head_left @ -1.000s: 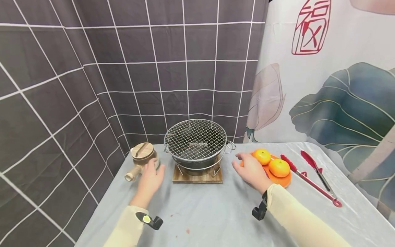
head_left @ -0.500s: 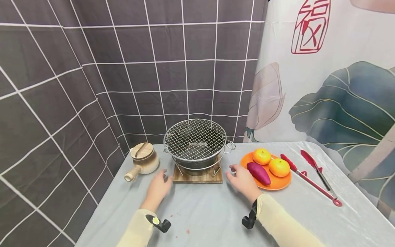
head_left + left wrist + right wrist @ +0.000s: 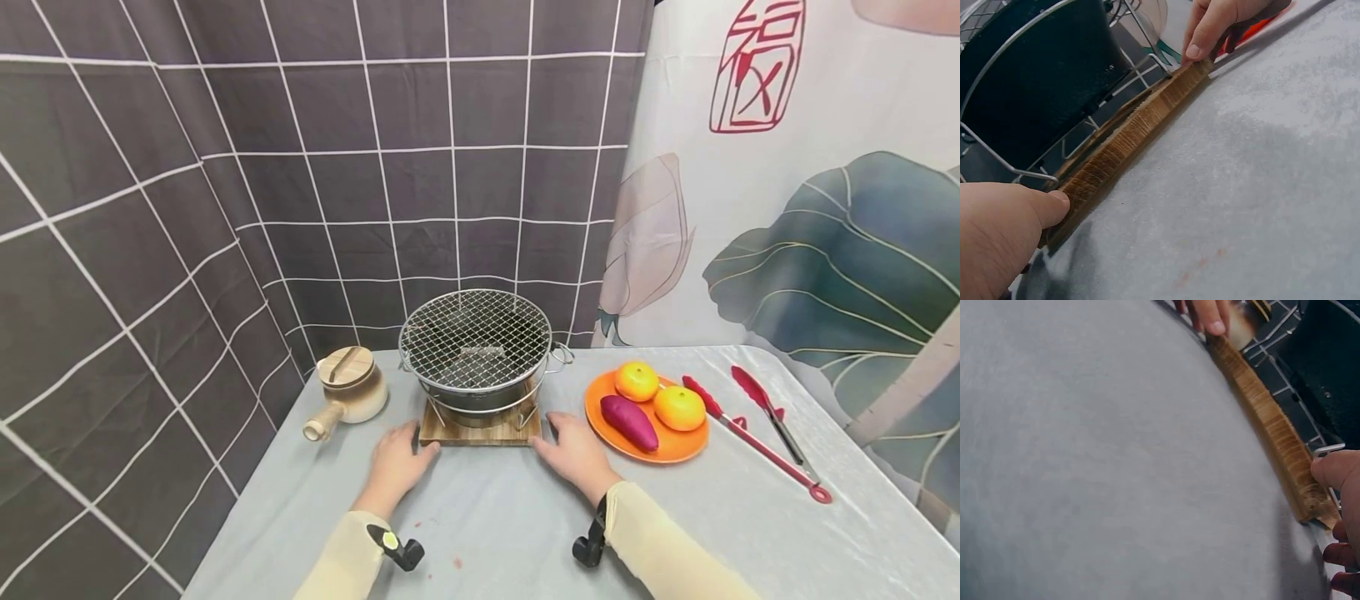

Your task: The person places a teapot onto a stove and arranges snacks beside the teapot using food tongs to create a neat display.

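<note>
A round charcoal grill with a wire mesh top (image 3: 476,337) stands in a wire frame on a square wooden board (image 3: 480,435). At the board's front left corner my left hand (image 3: 396,468) grips the edge; in the left wrist view its thumb (image 3: 1054,203) lies against the wood. My right hand (image 3: 576,457) holds the front right corner, and the right wrist view shows its thumb (image 3: 1329,469) over the top edge with the other fingers lower at the side. The grill's dark body (image 3: 1035,94) rises close behind the board's front edge.
Left of the grill stands a small pot (image 3: 363,400) with a wooden lid and side handle. To the right is an orange plate (image 3: 678,450) with two mandarins and a purple sweet potato (image 3: 628,422). Red-tipped tongs (image 3: 757,446) lie beyond it. Tile-patterned cloth hangs behind.
My left hand has come right from beside the pot to the board's left corner. My right hand has moved left from over the plate to the right corner, uncovering the sweet potato.
</note>
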Tool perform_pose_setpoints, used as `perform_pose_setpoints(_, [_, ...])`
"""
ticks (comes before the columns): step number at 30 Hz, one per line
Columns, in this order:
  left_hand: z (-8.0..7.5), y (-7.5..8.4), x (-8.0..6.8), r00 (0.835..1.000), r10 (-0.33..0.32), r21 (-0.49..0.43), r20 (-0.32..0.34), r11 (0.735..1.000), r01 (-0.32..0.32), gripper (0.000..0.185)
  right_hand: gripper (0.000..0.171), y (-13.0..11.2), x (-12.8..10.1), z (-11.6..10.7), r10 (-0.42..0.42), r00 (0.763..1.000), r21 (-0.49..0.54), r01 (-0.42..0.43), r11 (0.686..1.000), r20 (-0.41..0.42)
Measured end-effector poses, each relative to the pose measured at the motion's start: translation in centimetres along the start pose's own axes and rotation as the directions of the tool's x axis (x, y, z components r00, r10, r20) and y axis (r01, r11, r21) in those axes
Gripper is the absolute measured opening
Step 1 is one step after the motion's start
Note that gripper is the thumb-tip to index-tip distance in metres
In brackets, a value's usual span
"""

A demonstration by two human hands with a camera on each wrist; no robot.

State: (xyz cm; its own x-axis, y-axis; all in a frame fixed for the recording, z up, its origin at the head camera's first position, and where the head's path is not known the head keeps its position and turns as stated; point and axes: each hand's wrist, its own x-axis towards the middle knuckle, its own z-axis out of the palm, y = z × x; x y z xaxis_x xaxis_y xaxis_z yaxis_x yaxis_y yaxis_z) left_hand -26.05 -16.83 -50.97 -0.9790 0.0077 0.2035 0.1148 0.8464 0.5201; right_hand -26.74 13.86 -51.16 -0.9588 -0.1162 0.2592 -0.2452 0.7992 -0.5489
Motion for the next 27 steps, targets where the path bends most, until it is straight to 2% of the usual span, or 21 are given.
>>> perform_pose_setpoints(4, [0.1, 0.1, 0.0, 1.0, -0.001, -0.004, 0.006, 1.0, 0.001, 0.059, 0.064, -0.1, -0.1, 0.7, -0.03, 0.999, -0.033, 0.029, 0.999, -0.011])
perform_pose_setpoints(8, [-0.1, 0.1, 0.1, 1.0, -0.005, -0.003, 0.008, 1.0, 0.005, 0.059, 0.071, -0.1, -0.2, 1.0, -0.016, 1.0, -0.028, 0.015, 1.0, -0.002])
perform_pose_setpoints(15, [-1.0, -0.1, 0.2, 0.999, 0.028, 0.037, -0.024, 0.999, -0.027, 0.056, 0.07, 0.4, -0.4, 1.3, -0.026, 0.999, -0.017, 0.026, 1.0, -0.025])
perform_pose_setpoints(21, [-3.6, 0.3, 0.5, 0.999, 0.027, 0.076, -0.047, 0.997, -0.023, 0.055, 0.07, 0.6, -0.5, 1.6, -0.031, 0.999, -0.027, 0.03, 0.999, -0.034])
perform_pose_setpoints(27, [-6.8, -0.1, 1.2, 0.992, 0.038, 0.156, -0.122, 0.988, -0.018, 0.048, 0.071, 0.8, -0.4, 1.9, -0.03, 0.999, -0.037, 0.029, 0.999, -0.042])
